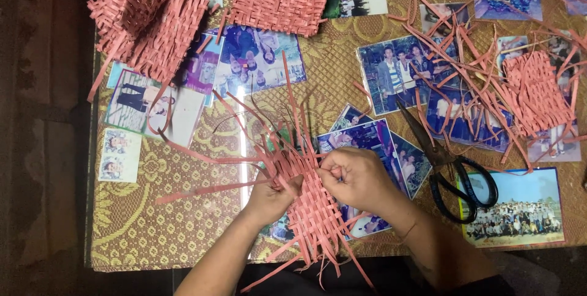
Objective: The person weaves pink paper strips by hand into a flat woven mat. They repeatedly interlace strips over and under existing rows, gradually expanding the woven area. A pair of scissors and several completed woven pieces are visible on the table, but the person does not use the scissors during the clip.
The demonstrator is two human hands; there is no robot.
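Pinching the light, floppy pink woven mat (309, 201) at lower centre, my left hand (269, 199) and right hand (358, 177) grip its springy strips near the weave's edge.

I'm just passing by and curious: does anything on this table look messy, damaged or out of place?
Mostly a working mess. Loose pink strips lie tangled at the upper right, over the photographs. The black scissors rest open beside the right hand. Both hands grip the half-woven mat, its ends sticking out unevenly. Nothing looks broken.
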